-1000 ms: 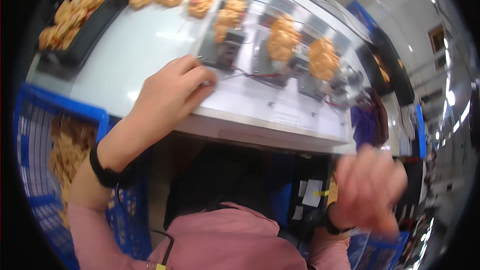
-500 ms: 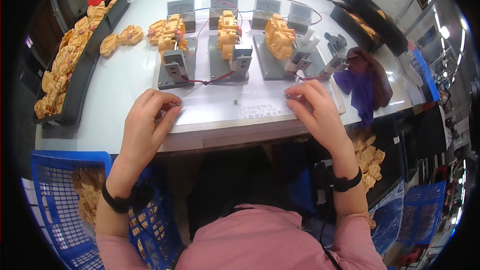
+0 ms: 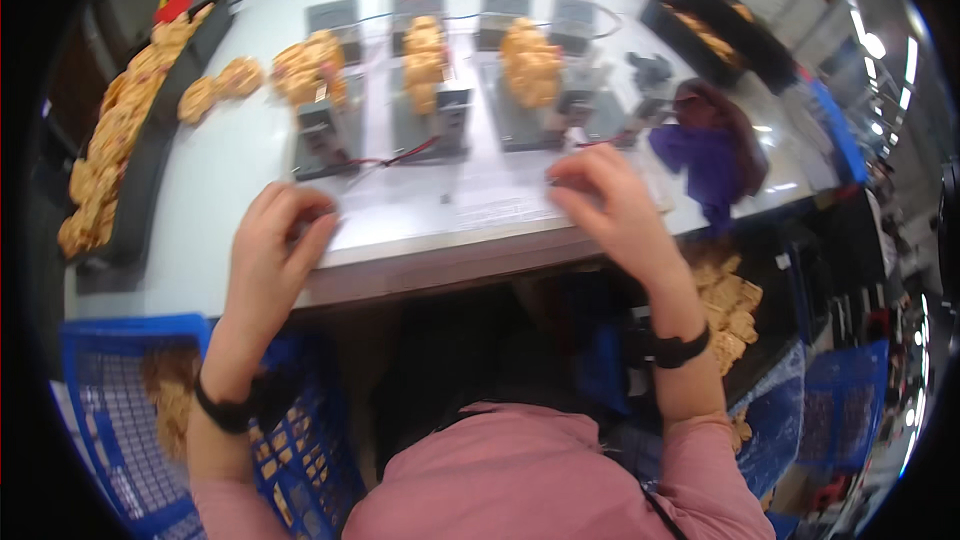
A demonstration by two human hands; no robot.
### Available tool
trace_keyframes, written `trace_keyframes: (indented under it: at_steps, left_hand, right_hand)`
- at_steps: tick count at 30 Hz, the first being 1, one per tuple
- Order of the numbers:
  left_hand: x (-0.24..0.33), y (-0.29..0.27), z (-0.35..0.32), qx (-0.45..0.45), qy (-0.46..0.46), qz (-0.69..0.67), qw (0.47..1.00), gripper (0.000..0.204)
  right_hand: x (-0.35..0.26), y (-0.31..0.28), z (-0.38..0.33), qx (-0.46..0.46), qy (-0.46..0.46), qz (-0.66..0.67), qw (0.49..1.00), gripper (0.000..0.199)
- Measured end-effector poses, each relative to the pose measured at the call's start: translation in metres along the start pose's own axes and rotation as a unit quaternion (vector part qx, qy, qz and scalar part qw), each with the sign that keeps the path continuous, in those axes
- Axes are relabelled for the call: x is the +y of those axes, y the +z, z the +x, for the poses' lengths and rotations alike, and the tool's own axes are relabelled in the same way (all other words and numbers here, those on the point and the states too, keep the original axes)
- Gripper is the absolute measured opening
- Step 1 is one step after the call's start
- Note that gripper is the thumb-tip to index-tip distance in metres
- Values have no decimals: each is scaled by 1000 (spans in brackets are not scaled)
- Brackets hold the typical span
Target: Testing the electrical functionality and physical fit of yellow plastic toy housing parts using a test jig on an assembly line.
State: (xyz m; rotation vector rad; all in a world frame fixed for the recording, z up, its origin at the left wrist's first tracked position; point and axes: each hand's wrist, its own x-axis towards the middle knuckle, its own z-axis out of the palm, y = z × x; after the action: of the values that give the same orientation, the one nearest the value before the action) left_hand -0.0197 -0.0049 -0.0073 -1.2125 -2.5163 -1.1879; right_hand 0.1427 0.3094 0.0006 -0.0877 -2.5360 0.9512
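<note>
My left hand (image 3: 275,245) hovers at the left front of the white board (image 3: 400,225), thumb and forefinger curled into a pinch. My right hand (image 3: 612,202) is in a similar pinch at the board's right front, with a tiny dark spot at its fingertips. What either pinch holds, if anything, is too small and blurred to name. Between the hands lies a small metal piece (image 3: 445,198). Beyond it, orange plastic gear-like assemblies stand on grey test stands: a left one (image 3: 312,70), a middle one (image 3: 424,65) and a right one (image 3: 530,65).
Grey meters (image 3: 418,8) line up behind the stands, with thin wires. A black tray (image 3: 150,155) of orange parts is at left, two loose parts (image 3: 238,78) beside it. Purple cloth (image 3: 700,160) lies at right. Blue baskets (image 3: 85,325) and more orange parts (image 3: 728,310) sit below the table edge.
The whole view has shifted slightly and blurred, so the table and stands appear further left. Both hands keep their pinched pose near the board's front.
</note>
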Motion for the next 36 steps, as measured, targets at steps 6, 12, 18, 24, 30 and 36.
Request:
trace_keyframes:
  at_steps: [6, 12, 18, 24, 30, 36]
  left_hand:
    - [-10, -4, -9, 20, -7, -10, 1000, 7]
    - [-7, 7, -2, 30, 32, 16, 999, 6]
    - [-9, 11, -3, 33, 42, 22, 998, 6]
    - [-19, 6, -5, 29, 18, 29, 999, 5]
    - [-21, 5, -3, 9, -2, -12, 1000, 3]
    - [-24, 5, -3, 11, 14, -6, 1000, 3]
  right_hand:
    - [16, 23, 7, 48, -75, 40, 995, 12]
    - [18, 16, 1, 92, -103, -46, 989, 11]
    - [24, 20, 2, 101, -105, -31, 989, 11]
    - [22, 27, 7, 117, -82, -51, 988, 12]
    - [19, 28, 8, 120, -72, -19, 990, 12]
    - [-33, 68, 18, 138, -193, -58, 970, 17]
